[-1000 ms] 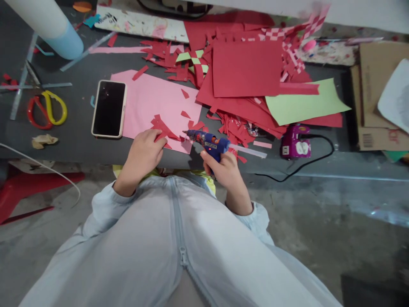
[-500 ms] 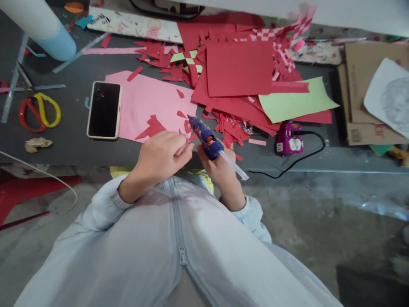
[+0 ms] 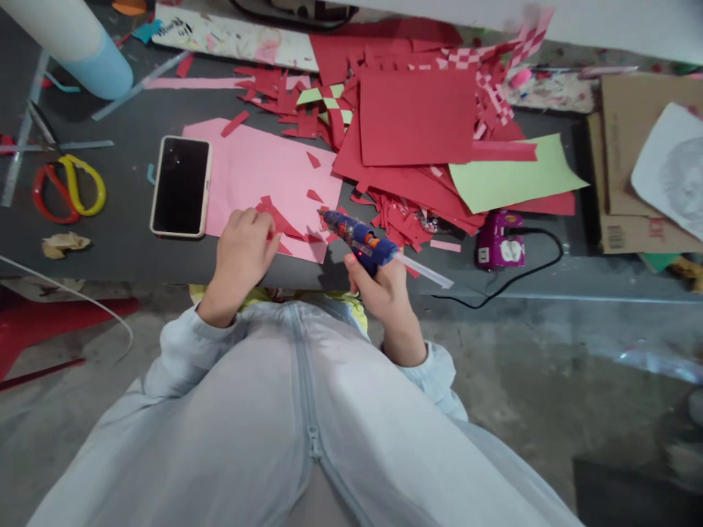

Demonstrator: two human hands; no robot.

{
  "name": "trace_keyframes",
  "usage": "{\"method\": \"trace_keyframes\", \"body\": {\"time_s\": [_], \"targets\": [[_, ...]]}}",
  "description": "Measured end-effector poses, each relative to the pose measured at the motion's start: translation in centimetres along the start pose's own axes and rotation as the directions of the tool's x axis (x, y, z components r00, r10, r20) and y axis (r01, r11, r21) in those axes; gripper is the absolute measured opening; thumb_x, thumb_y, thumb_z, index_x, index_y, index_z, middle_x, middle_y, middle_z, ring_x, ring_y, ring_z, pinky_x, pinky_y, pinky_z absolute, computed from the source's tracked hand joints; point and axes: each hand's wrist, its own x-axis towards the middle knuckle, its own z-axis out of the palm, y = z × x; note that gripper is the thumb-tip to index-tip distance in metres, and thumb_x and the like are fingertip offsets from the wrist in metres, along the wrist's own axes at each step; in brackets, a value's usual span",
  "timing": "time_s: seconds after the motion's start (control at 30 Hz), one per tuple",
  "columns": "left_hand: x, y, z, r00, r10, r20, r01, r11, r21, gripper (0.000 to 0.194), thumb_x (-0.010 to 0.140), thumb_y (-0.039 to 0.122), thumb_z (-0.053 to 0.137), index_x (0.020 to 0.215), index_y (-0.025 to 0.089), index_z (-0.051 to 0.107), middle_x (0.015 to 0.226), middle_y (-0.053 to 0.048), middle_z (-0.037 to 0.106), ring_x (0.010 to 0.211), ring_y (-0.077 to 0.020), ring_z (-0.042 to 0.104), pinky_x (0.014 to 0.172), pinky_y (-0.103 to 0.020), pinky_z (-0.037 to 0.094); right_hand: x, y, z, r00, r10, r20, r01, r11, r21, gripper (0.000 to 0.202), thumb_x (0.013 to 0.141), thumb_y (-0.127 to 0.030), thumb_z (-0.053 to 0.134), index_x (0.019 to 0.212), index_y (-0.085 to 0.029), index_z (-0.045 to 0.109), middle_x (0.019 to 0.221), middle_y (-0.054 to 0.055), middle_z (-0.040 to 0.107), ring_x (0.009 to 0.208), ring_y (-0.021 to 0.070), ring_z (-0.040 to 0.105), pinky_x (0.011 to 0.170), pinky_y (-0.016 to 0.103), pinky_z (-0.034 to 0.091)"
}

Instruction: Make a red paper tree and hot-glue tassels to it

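In my right hand [image 3: 384, 289] is a blue hot glue gun [image 3: 359, 238], its nozzle pointing left over the edge of a pink paper sheet [image 3: 263, 161]. A clear glue stick [image 3: 425, 271] sticks out of its back end. My left hand [image 3: 242, 252] rests low over the sheet's front part, fingers curled and closed, beside a cut red paper piece [image 3: 283, 222]. Red shows between its thumb and forefinger, but whether that is held or lies behind is unclear. Small red scraps [image 3: 313, 159] lie on the pink sheet.
A phone [image 3: 181, 187] lies left of the pink sheet, with scissors [image 3: 69, 187] farther left. Red paper sheets [image 3: 417, 117], cut scraps and a green sheet [image 3: 510, 176] pile up behind. A purple plug box [image 3: 501, 241] with a black cable and cardboard [image 3: 631, 161] are right.
My left hand has moved left, away from the glue gun's nozzle, to the red pieces on the pink sheet. The glue gun has turned flatter and shifted slightly right at its back end.
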Motion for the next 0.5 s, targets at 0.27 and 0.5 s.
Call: {"method": "trace_keyframes", "body": {"time_s": [0.27,0.5], "targets": [[-0.1,-0.2,0.8,0.969,0.244,0.034,-0.241,0.967,-0.089,0.030,0.097,0.032,0.049,0.091,0.018,0.074,0.103,-0.009,0.063,0.095,-0.0222,0.056,0.082,-0.035,0.048,0.0,0.5,-0.7,0.980,0.085,0.182,-0.133,0.953,0.271,0.058,0.091,-0.065,0.050,0.052,-0.022,0.051,0.042,-0.002,0.052,0.040,0.0109,0.048,0.046,0.026,0.041],[-0.4,-0.3,1.3,0.984,0.176,0.025,-0.170,0.973,-0.159,0.029,0.096,0.027,0.049,0.115,0.017,0.069,0.112,-0.012,0.065,0.103,-0.0245,0.058,0.083,-0.036,0.050,-0.1,0.7,-0.8,0.952,0.142,0.273,-0.206,0.953,0.220,0.061,0.089,-0.072,0.047,0.056,-0.021,0.056,0.047,0.001,0.059,0.043,0.0124,0.056,0.044,0.024,0.042]]}}
